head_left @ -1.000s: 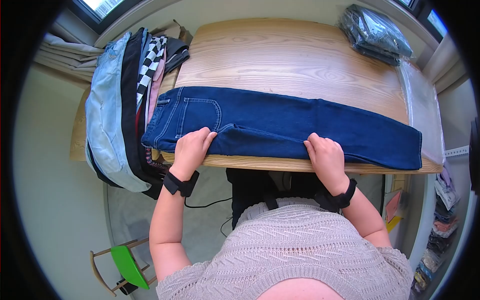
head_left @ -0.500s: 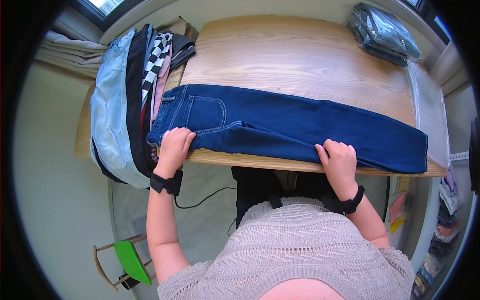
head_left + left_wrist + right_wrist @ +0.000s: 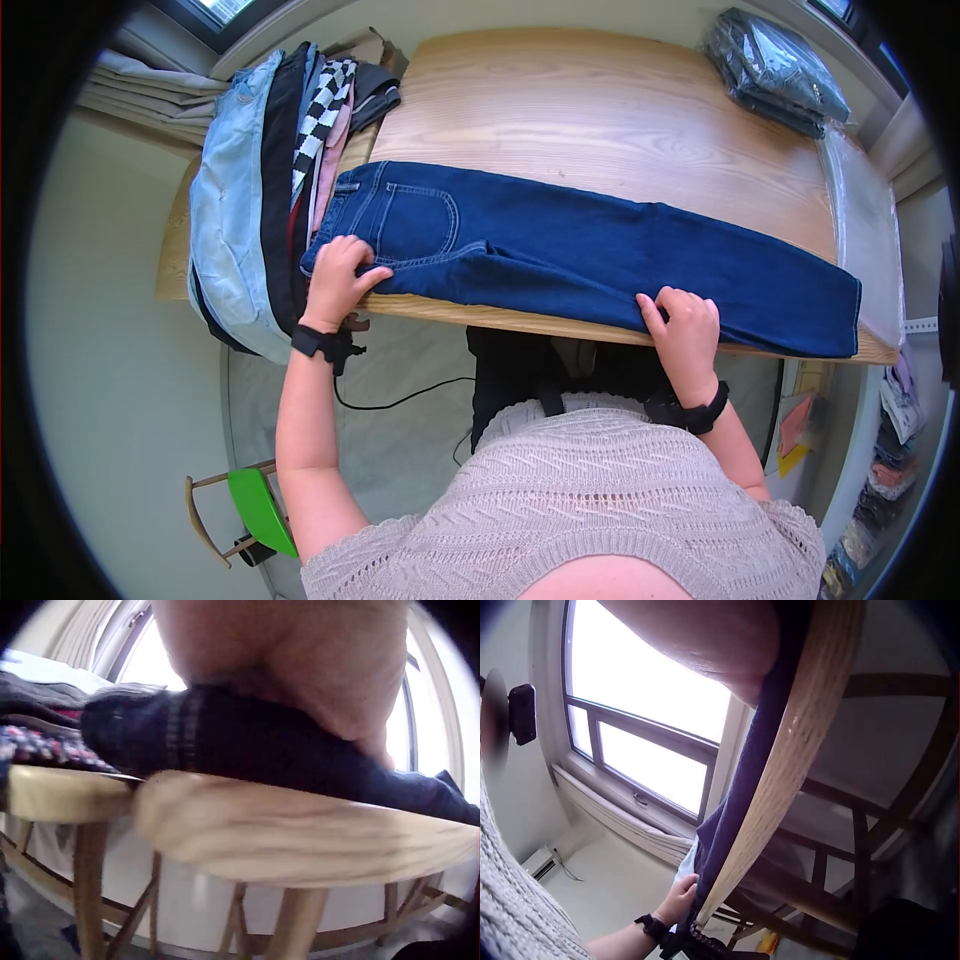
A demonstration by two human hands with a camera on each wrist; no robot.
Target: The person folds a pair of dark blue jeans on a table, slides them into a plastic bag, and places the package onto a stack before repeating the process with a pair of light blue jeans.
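Dark blue jeans point(image 3: 600, 235), folded lengthwise, lie along the table's near edge, waistband at left and hems at right. My left hand point(image 3: 338, 285) rests on the near corner by the waistband, thumb spread from the fingers below the stitched back pocket. Farther right, my right hand point(image 3: 688, 335) pinches the near edge of the legs between thumb and bent fingers. In the left wrist view the left hand point(image 3: 300, 656) lies over the denim point(image 3: 247, 742); its fingertips are hidden. The right wrist view shows the right hand point(image 3: 712, 637) against the jeans point(image 3: 739, 787), fingertips hidden too.
Light blue jeans point(image 3: 235, 200) and other garments are heaped left of the wooden table point(image 3: 560, 100). Plastic-wrapped clothing point(image 3: 775, 70) lies at the back right, above clear plastic bags point(image 3: 868, 240). A green chair point(image 3: 262, 510) stands on the floor at lower left.
My left hand has slid left along the near edge, from below the pocket to the waistband, and its thumb has spread. The right hand keeps its hold on almost the same part of the legs.
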